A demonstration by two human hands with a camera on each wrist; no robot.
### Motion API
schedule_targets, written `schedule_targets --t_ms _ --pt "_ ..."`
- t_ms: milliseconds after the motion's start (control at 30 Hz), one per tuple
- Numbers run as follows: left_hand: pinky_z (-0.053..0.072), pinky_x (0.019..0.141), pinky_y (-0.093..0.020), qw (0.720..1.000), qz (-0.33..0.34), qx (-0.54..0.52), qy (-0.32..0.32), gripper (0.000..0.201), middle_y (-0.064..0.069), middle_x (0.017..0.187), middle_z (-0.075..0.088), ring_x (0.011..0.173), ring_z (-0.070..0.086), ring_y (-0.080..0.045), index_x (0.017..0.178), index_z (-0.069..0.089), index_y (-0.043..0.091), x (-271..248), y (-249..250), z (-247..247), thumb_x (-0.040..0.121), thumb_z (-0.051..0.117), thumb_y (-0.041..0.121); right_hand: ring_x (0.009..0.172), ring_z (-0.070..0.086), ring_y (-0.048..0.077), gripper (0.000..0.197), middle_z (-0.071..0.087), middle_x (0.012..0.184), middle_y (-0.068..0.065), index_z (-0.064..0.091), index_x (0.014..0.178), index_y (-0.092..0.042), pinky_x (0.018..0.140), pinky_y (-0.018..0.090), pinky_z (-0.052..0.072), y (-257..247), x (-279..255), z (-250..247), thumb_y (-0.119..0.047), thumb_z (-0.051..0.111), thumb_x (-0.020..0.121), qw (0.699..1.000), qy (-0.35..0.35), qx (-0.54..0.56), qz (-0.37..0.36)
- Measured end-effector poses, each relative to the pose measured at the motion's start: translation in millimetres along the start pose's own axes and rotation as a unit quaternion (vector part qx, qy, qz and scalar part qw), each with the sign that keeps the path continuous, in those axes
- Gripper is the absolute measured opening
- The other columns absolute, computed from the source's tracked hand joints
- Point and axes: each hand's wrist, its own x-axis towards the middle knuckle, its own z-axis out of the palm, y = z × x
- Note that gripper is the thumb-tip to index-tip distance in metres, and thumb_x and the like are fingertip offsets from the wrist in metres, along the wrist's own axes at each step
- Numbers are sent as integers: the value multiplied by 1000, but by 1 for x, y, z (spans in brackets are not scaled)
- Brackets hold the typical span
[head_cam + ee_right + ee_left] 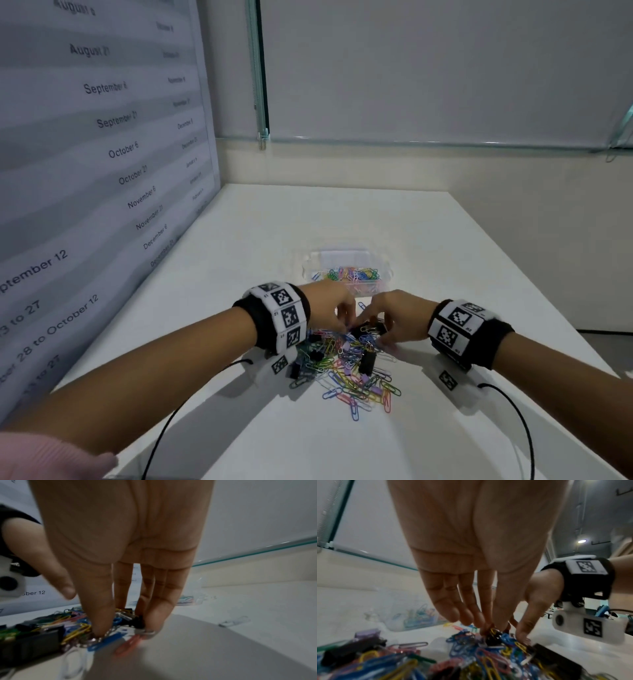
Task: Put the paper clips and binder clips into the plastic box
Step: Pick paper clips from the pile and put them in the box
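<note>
A pile of coloured paper clips and black binder clips lies on the white table. Just beyond it stands the clear plastic box, with several paper clips inside; it is blurred in the left wrist view. Both hands reach down into the far end of the pile, close together. My left hand pinches a black binder clip tangled with a yellow paper clip between thumb and fingers. My right hand pinches a small bunch of clips between thumb and fingers.
A wall poster with printed dates runs along the table's left side. The table's right edge drops off. Black cables trail from both wrists towards me. One clear paper clip lies apart, right of the pile.
</note>
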Motion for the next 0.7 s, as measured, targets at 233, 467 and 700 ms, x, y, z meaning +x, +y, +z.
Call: schedule_targets --t_ms 233,467,700 --pt "38 73 -21 999 -5 42 -22 29 -8 108 68 100 61 -22 110 67 9 -2 11 21 82 67 16 63 44 3 29 56 89 -6 47 66 -32 68 22 37 0 -4 3 -14 70 73 999 23 11 39" --pt "40 73 -24 999 -14 42 -17 26 -10 109 66 100 60 -25 106 67 7 -1 13 25 81 69 11 61 48 -2 21 68 92 -1 69 95 -14 57 10 37 7 -8 2 -15 73 74 997 52 49 43" --pt "36 73 -23 999 -26 45 -15 33 -11 109 66 102 60 -25 119 60 11 0 13 30 86 62 9 56 60 1 13 64 62 -13 71 74 -21 69 24 53 18 -4 6 -15 80 69 977 71 178 98"
